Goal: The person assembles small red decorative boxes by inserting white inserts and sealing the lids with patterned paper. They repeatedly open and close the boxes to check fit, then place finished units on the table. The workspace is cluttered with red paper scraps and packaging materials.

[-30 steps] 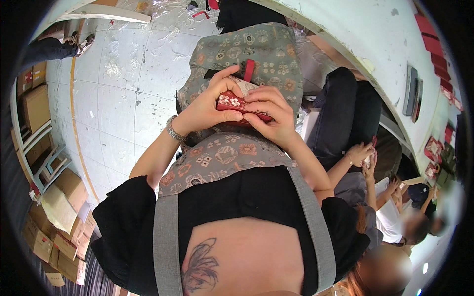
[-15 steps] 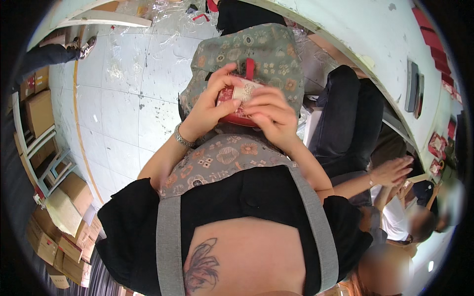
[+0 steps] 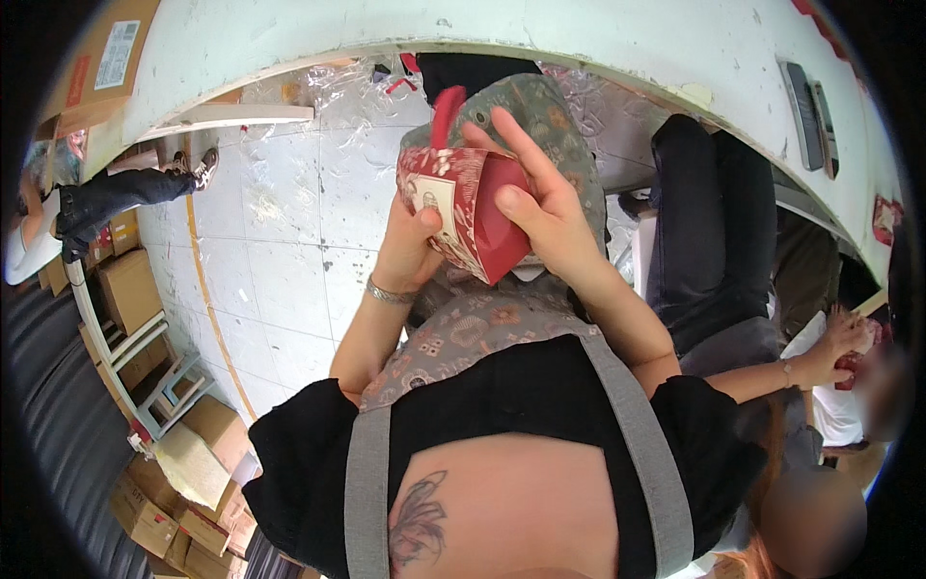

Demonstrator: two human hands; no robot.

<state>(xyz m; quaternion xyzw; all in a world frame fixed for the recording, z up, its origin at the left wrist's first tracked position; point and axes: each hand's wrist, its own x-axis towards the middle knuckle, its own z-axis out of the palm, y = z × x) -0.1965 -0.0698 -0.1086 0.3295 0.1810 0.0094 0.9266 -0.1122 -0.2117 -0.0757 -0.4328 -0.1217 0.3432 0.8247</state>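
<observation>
A small red gift box (image 3: 492,212) with a pale floral print, a cream label and a red ribbon loop (image 3: 447,116) is held tilted over my lap. My left hand (image 3: 410,241) is closed around its lower left part, thumb on the front by the label and the other fingers hidden behind. Against the plain red side, my right hand (image 3: 550,203) rests its thumb, while its long fingers reach out along the far edge. Together the two hands support the box above my floral grey-green apron (image 3: 482,323).
A white table (image 3: 386,24) curves across the far side, with a cardboard carton (image 3: 108,63) at its left and dark flat devices (image 3: 810,116) at its right. A co-worker's hand (image 3: 834,352) holds something red at right. Cardboard boxes (image 3: 135,289) are stacked at left.
The box has turned, so its plain red side now faces right, and the ribbon loop has shifted left. My right hand has moved from the front to the side. The view has swung too.
</observation>
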